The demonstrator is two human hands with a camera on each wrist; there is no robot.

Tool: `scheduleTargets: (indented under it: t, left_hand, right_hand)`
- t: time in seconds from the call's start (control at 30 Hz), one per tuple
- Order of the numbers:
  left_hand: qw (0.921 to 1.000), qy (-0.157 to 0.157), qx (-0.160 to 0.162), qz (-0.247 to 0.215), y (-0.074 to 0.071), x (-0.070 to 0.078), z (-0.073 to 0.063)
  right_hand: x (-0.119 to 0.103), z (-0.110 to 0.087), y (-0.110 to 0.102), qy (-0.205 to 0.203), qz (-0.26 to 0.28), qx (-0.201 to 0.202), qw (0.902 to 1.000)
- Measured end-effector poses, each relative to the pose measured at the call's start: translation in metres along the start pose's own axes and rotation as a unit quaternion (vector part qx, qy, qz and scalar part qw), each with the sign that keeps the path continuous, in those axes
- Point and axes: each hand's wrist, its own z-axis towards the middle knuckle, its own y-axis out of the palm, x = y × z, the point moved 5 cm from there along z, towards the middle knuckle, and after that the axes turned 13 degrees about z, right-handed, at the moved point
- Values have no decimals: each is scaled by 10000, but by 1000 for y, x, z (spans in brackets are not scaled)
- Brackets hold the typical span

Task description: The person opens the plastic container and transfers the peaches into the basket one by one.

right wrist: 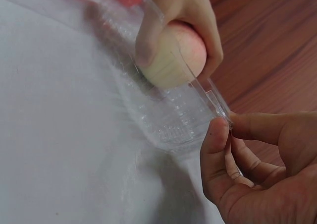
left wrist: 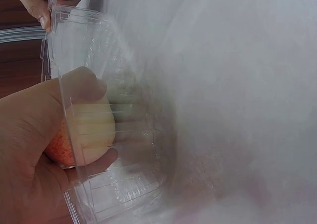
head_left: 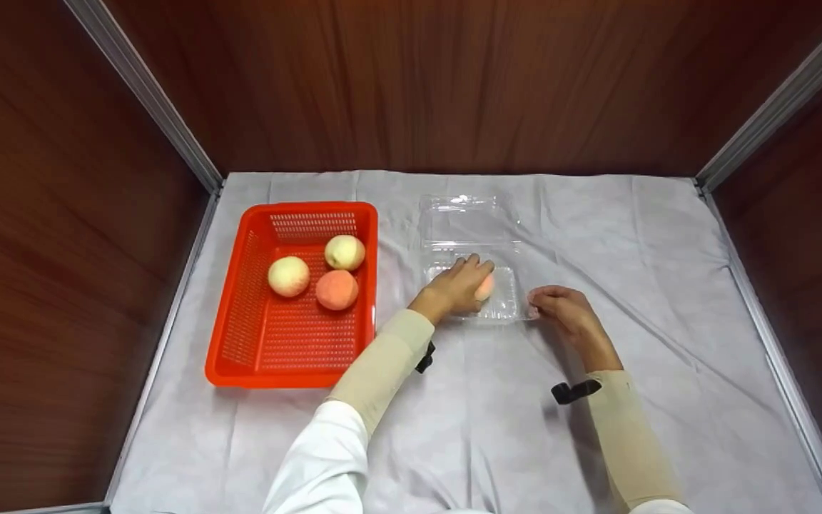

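Observation:
A clear plastic clamshell box (head_left: 504, 303) lies with its lid (head_left: 459, 221) folded back toward the far wall. My left hand (head_left: 459, 285) reaches down into its base and grips a peach (left wrist: 94, 130), pale yellow with a red blush, thumb on one side and fingers on the other. In the right wrist view the peach (right wrist: 181, 53) sits low between the box walls. My right hand (head_left: 561, 307) pinches the rim at the box's right front corner between thumb and fingers (right wrist: 257, 127).
Left of the box stands a red plastic basket (head_left: 240, 335) holding three peaches (head_left: 337, 290). A wrinkled pale cloth (head_left: 511, 428) covers the table. Wood-grain panels (head_left: 454, 86) with metal edge strips close off the back and both sides.

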Motion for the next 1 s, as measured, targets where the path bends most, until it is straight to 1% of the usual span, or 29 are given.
scheduleTargets:
  t: [0.1, 0.2, 0.37, 0.63, 0.77, 0.9, 1.0]
  left_hand:
    - [10000, 3, 6, -2, 0, -1, -1]
    - [10000, 20, 46, -13, -1, -1, -1]
    - [9999, 61, 95, -18, -1, -2, -1]
    - [9998, 99, 169, 9, -6, -3, -3]
    - [9998, 92, 159, 1, -7, -4, -3]
    - [9999, 87, 140, -17, -9, -5, -4]
    - [9999, 77, 126, -39, -9, -6, -4]
  right_hand:
    - [-8, -9, 6, 44, 53, -51, 10000]
    - [-11, -11, 8, 41, 60, -80, 9999]
    - [2, 2, 0, -65, 95, 8, 9999]
    - [3, 1, 1, -236, -150, 186, 9994]
    - [3, 1, 1, -274, -88, 186, 9994]
    - [3, 1, 0, -291, 15, 82, 9995]
    - [3, 0, 0, -307, -50, 4, 9995]
